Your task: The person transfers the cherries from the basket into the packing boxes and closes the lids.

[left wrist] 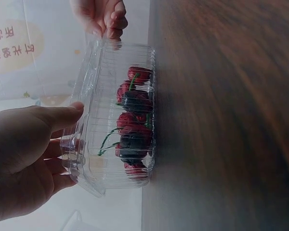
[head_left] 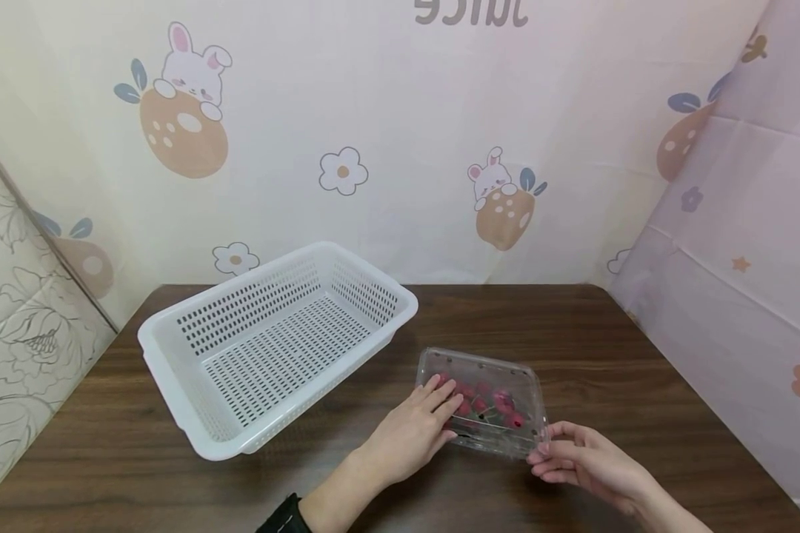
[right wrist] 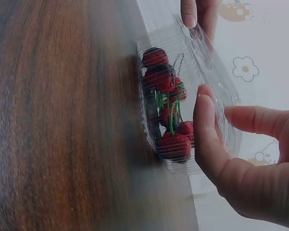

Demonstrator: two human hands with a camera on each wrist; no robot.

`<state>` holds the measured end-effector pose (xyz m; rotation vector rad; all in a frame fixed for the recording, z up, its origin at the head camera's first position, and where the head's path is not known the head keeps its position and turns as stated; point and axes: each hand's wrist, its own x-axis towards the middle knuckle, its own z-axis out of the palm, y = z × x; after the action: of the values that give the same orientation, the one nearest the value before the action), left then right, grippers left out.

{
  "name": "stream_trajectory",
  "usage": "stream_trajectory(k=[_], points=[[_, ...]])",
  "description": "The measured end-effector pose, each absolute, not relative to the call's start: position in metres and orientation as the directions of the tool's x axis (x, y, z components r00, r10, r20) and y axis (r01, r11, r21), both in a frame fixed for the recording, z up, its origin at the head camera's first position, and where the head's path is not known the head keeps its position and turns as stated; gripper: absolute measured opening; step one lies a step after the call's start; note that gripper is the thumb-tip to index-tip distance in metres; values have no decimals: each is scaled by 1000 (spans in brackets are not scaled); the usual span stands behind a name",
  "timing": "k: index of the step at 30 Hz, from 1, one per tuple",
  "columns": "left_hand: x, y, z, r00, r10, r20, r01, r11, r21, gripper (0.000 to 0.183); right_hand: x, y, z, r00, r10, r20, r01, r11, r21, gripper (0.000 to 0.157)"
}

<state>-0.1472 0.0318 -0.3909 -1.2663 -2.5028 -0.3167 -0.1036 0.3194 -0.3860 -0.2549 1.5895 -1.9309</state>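
A clear plastic clamshell box sits on the table with its lid over red cherries with green stems. My left hand rests its fairly straight fingers on the lid's left part. Its thumb lies along the near rim in the left wrist view. At the box's front right corner my right hand pinches the lid's edge between thumb and fingers. The right wrist view shows the right index finger in front of the clear rim, overlapping the box side.
A white perforated plastic basket stands to the left of the box, set at an angle. Both are on a dark wooden table. Behind the table hangs a printed cloth with rabbits and flowers; another covers the right side.
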Motion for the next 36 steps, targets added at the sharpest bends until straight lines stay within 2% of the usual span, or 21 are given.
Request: stream_trajectory(k=[14, 17, 20, 23, 28, 33, 36], points=[[-146, 32, -390, -555, 745, 371, 808, 588, 29, 42, -101, 317, -385, -810, -539, -231, 275, -2, -961, 17], [-146, 32, -391, -560, 743, 367, 805, 592, 30, 42, -100, 316, -383, -834, -500, -233, 221, 85, -972, 24], [-146, 32, -391, -566, 741, 361, 801, 598, 31, 43, -98, 313, -379, -880, -422, -218, 124, 238, -963, 37], [-146, 32, -391, -569, 740, 358, 797, 604, 17, 47, -96, 309, -373, -936, -310, -170, 7, 466, -885, 47], [-144, 30, -388, -572, 741, 350, 792, 611, 2, 58, -91, 303, -363, -987, -159, -3, -122, 768, -628, 48], [-142, 26, -381, -580, 719, 383, 780, 626, 6, 61, -94, 299, -352, -974, -162, 155, -218, 854, -472, 46], [-138, 21, -376, -599, 691, 405, 760, 650, 12, 63, -98, 294, -346, -960, -200, 197, -267, 866, -422, 50]])
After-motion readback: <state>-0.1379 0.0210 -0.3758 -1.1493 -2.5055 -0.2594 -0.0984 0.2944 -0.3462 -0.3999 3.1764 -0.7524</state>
